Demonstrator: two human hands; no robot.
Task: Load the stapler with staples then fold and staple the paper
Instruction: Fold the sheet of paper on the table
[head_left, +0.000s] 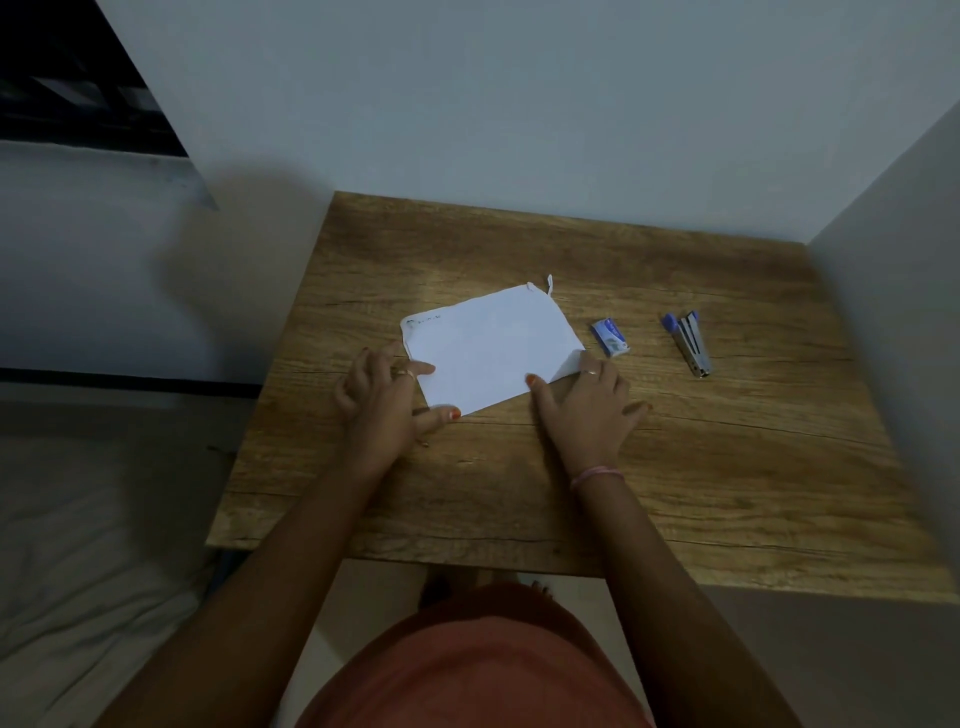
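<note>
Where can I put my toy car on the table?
Bare wood lies behind the paper up to the wall, along the table near edge right of the right hand, and right of the stapler. It is crowded between paper, staple box and stapler.

A wooden table (675, 493) stood in the corner of the room. Near its middle lay a white paper (488, 348); toward the right edge sat a small blue staple box (610, 338), then a stapler (690, 343), all well apart from the near edge.
</note>
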